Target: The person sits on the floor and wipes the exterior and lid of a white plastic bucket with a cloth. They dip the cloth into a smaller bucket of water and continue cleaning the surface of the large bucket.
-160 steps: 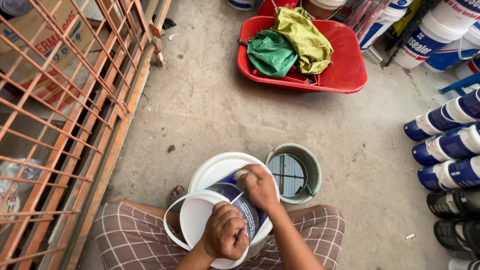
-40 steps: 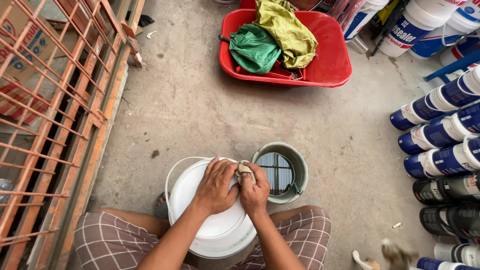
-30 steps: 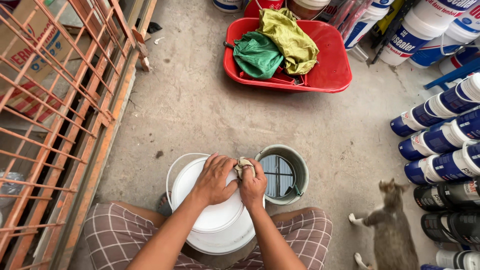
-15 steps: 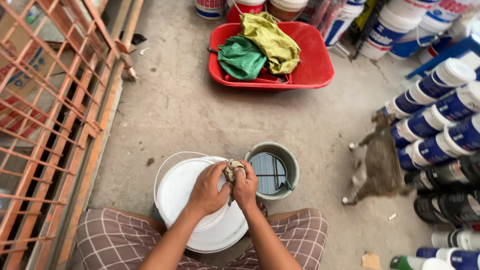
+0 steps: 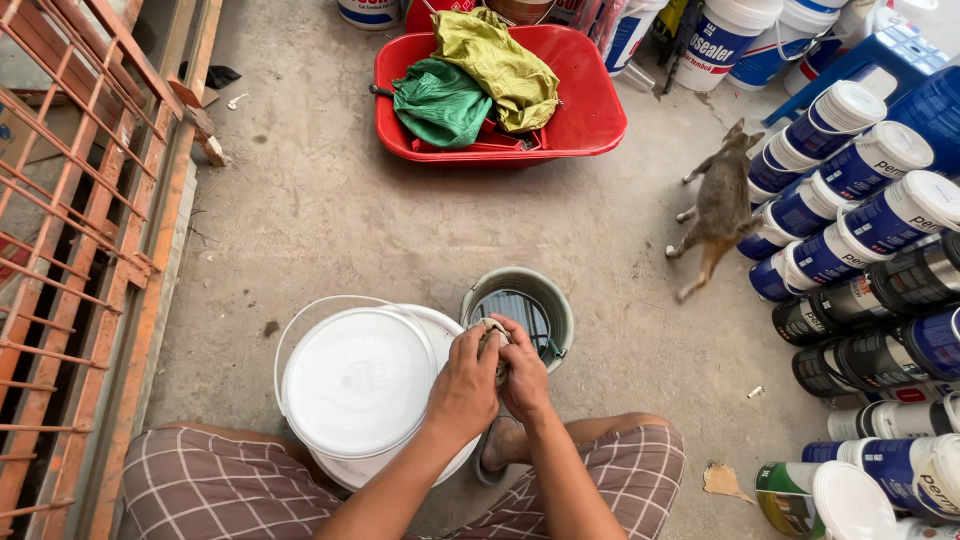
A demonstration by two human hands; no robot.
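Both hands meet at the right edge of the round white plastic bucket lid (image 5: 358,380). The left hand (image 5: 465,385) and right hand (image 5: 523,375) curl tight together around a small crumpled greyish rag (image 5: 489,330). Just right of the lid stands a small grey metal tin (image 5: 522,310), open-topped, touching nothing visible.
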